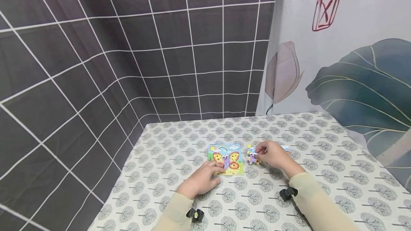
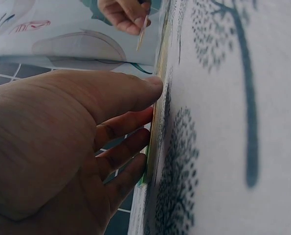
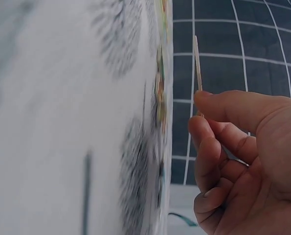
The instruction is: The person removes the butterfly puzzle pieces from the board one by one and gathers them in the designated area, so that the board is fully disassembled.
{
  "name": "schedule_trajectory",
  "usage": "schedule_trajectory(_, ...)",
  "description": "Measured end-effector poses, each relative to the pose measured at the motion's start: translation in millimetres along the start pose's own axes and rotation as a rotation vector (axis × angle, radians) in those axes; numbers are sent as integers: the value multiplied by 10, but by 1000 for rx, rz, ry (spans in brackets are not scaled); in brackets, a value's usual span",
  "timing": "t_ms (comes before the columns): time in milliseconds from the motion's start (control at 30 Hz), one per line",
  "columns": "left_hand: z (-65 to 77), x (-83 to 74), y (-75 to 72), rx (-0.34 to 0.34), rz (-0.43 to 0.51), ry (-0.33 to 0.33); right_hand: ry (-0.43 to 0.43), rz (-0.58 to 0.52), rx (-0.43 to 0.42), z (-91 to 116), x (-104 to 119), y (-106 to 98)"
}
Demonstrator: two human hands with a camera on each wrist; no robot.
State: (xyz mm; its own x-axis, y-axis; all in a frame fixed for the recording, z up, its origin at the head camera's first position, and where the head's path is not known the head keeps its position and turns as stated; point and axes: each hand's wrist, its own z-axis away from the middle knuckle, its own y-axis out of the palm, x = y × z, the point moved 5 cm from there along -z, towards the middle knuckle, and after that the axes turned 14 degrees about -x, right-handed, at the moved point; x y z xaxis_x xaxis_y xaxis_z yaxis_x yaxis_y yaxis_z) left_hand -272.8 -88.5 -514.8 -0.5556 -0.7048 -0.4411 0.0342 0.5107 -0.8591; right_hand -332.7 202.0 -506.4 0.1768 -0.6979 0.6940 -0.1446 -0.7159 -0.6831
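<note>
A square butterfly puzzle board lies flat on the table, with a rainbow and clouds along its top. My left hand rests at its lower left, fingers extended over that edge; in the left wrist view the thumb and fingertips touch the thin board. Just right of the board, my right hand pinches a thin puzzle piece between thumb and index finger, held edge-on in the right wrist view. Below it, several loose colourful puzzle pieces lie in a small cluster, partly hidden by the hand.
The table wears a white cloth printed with grey trees. More coloured pieces show behind the right hand. A dark gridded curtain hangs at the back and left, a pale leaf-patterned curtain on the right.
</note>
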Motion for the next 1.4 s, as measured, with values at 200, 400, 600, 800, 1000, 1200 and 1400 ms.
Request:
schedule_trajectory(200, 14, 8, -7, 1, 6, -5, 17, -7, -12, 92, -132, -138)
schedule_trajectory(400, 12, 8, -7, -8, 3, 5, 25, 22, -37, 137, -222, -270)
schedule_trajectory(600, 11, -2, -18, -1, 29, -12, 33, 55, -35, 134, -356, -335)
schedule_trajectory(800, 12, -2, -34, -2, 33, -10, 35, 47, -37, 139, -452, -386)
schedule_trajectory(1000, 11, 10, -10, -4, 40, -10, 58, 15, -28, 167, -514, -390)
schedule_trajectory(1200, 10, 10, -8, -9, 38, -4, 86, -26, -21, 181, -539, -386)
schedule_trajectory(1400, 13, 11, -20, -7, 40, -6, 101, -25, -21, 173, -538, -377)
